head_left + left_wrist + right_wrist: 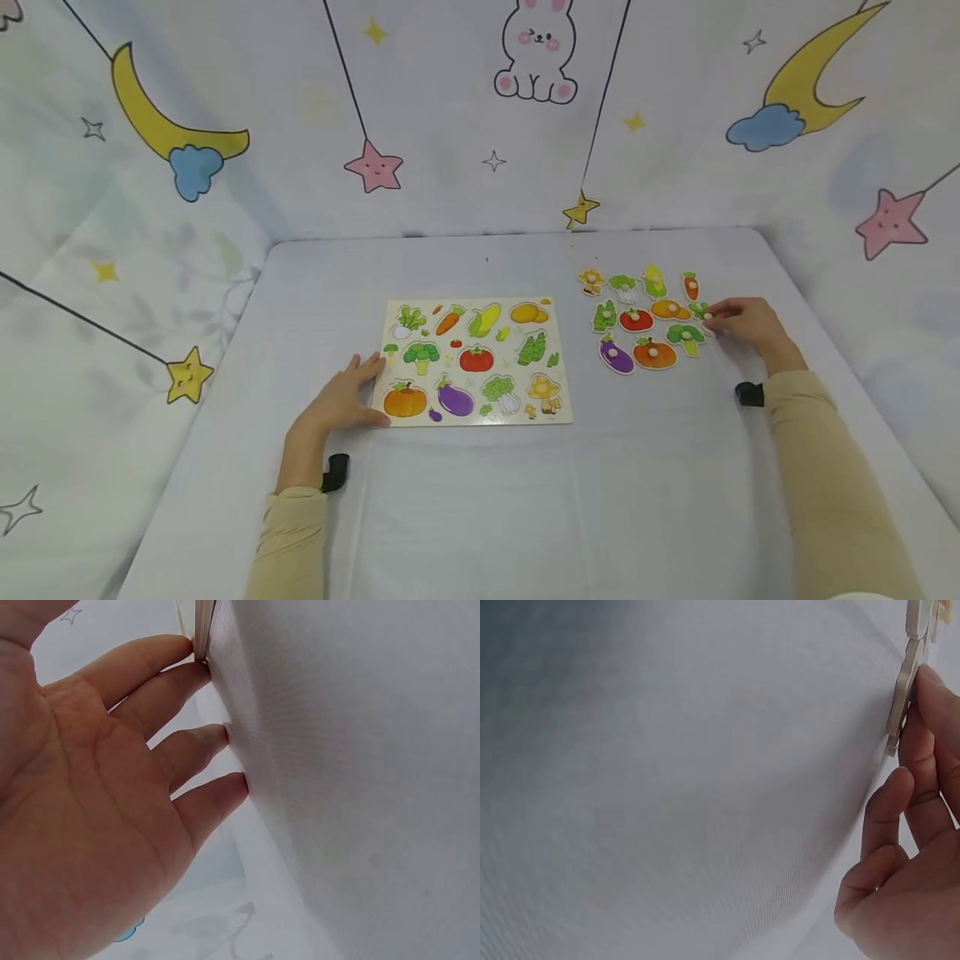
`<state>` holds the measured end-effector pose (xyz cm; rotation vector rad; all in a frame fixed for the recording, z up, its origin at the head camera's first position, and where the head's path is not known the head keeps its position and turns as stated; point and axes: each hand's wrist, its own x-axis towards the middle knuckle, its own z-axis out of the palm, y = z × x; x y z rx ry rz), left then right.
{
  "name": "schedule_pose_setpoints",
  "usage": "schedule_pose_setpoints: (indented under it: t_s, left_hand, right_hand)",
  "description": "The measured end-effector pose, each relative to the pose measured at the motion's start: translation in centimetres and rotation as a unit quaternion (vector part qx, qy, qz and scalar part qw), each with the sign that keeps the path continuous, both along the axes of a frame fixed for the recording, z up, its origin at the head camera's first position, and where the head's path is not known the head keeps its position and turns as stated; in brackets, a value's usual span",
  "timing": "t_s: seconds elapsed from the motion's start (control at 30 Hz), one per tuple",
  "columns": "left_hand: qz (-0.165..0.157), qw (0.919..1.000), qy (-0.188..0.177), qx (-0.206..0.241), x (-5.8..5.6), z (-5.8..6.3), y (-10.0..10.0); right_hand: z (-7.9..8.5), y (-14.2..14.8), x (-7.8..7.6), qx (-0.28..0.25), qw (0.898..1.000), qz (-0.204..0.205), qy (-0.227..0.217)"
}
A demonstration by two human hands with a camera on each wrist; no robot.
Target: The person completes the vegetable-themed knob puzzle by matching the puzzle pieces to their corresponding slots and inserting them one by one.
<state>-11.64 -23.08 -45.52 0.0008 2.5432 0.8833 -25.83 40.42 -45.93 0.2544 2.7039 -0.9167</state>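
Observation:
A flat wooden puzzle board (442, 342) printed with vegetables lies on the table. My left hand (347, 395) rests at the board's left edge, its fingers spread. In the left wrist view, two fingertips touch the board's side and the others touch the cloth. At the right of the loose pieces, my right hand (752, 323) pinches a turnip puzzle piece (698, 309) with green leaves, partly hidden by the fingers. In the right wrist view, thumb and forefinger are at the edge of this wooden piece (901, 694), while the other fingers curl.
Several knobbed pieces lie close together right of the board, among them a broccoli (686, 336), a carrot (691, 288), a pumpkin (654, 356) and an eggplant (617, 357). A white cloth covers the table (480, 508). A patterned curtain (450, 100) stands behind it.

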Motion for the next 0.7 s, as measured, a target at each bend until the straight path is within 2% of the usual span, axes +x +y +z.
schedule_pose_setpoints:
  t_s: [0.2,0.4,0.53,0.7]
  left_hand:
    - [0.002,0.9999,-0.002,-0.010,-0.1,-0.1,0.3]
    - [0.006,0.9999,-0.003,-0.011,-0.1,-0.1,0.4]
    - [0.010,0.9998,-0.006,-0.014,-0.1,-0.1,0.4]
    - [0.011,0.9997,-0.009,-0.020,-0.2,-0.2,0.2]
  right_hand:
    - [0.5,0.7,0.7,0.007,1.000,-0.014,0.002]
    - [1.9,-0.2,1.3,0.000,0.999,-0.036,0.039]
    - [2.7,-2.7,1.0,-0.014,0.997,-0.043,0.064]
    - [3.5,-8.2,0.1,-0.051,0.995,-0.051,0.069]
